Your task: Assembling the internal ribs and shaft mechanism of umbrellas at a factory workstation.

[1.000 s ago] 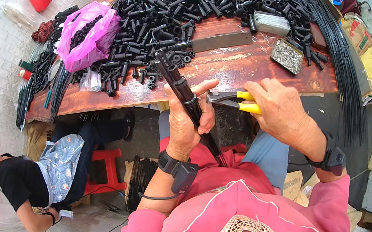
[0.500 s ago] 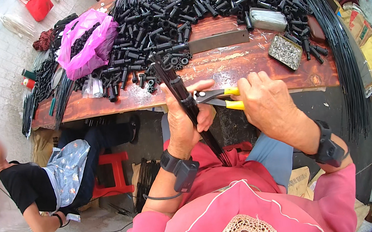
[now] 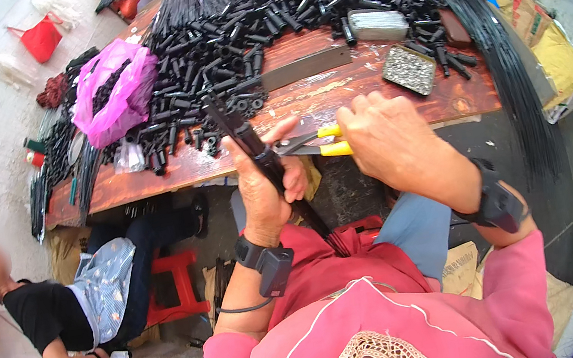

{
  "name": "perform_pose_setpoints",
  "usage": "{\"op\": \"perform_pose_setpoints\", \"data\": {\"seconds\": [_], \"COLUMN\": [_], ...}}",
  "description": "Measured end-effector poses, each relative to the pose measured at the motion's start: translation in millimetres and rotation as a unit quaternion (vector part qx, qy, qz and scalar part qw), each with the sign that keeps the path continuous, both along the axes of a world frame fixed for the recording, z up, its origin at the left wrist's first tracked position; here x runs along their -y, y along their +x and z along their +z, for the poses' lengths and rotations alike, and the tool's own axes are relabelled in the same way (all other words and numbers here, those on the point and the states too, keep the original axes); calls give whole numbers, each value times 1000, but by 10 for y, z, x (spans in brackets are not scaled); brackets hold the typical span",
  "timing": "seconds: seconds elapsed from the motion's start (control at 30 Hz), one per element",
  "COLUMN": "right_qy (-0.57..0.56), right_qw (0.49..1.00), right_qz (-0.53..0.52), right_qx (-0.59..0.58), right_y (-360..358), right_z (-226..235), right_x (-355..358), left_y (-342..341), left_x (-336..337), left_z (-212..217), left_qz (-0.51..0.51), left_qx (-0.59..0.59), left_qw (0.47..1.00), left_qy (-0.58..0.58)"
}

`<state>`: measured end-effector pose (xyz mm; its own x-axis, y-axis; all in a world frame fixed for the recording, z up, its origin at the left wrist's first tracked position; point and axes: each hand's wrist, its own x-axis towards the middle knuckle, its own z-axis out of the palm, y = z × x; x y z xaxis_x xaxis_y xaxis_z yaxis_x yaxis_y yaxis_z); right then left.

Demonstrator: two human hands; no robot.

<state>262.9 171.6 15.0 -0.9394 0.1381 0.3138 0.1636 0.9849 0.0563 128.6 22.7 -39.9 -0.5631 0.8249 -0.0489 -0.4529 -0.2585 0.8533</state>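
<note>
My left hand (image 3: 262, 194) is wrapped round a slim black umbrella frame (image 3: 242, 132), its thin ribs bundled along the shaft. The frame slants from near the table edge down toward my lap. In my right hand (image 3: 384, 131) are pliers with yellow handles (image 3: 331, 131). Their dark jaws (image 3: 290, 146) meet the frame at a black collar beside my left fingers. Whatever small part sits between the jaws is too small to make out.
Black plastic tubes (image 3: 205, 56) are heaped across the wooden table (image 3: 312, 103), with a metal bar (image 3: 306, 67), a tin of small metal bits (image 3: 409, 70) and a pink bag (image 3: 113, 94). Long black ribs (image 3: 506, 66) hang off the right edge. At left sits another person (image 3: 43, 311) by a red stool (image 3: 175, 285).
The whole view has shifted, so the table and my hands appear farther left. My grip on the frame and the pliers is the same, with the jaws still at the collar.
</note>
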Motion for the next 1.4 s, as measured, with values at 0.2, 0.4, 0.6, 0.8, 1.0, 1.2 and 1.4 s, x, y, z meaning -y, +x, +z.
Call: {"op": "perform_pose_setpoints", "data": {"seconds": [0.2, 0.4, 0.6, 0.8, 1.0, 1.2, 1.4], "right_qy": [-151, -122, -73, -736, -883, -898, -781], "right_qw": [975, 958, 961, 644, 366, 410, 430], "right_qz": [-163, -257, -224, 75, 115, 147, 322], "right_qx": [2, -42, -147, -196, -272, -64, 318], "right_y": [80, -94, -248, -150, -95, -58, 228], "right_z": [-525, -703, -760, -280, -110, -388, -281], "right_x": [-286, -353, -366, -145, -91, 420, 860], "left_y": [-138, -218, -218, -274, -178, 83, 95], "left_x": [-26, -276, -374, -316, -19, 190, 211], "left_z": [-111, -242, -349, -298, -334, -154, -99], "left_qz": [-4, 7, 123, 113, 218, 326, -219], "left_qx": [-28, -87, -283, -293, -272, -290, -66], "left_qw": [996, 996, 950, 946, 930, 899, 973], "left_qy": [80, 38, -53, -83, -113, -40, -18]}}
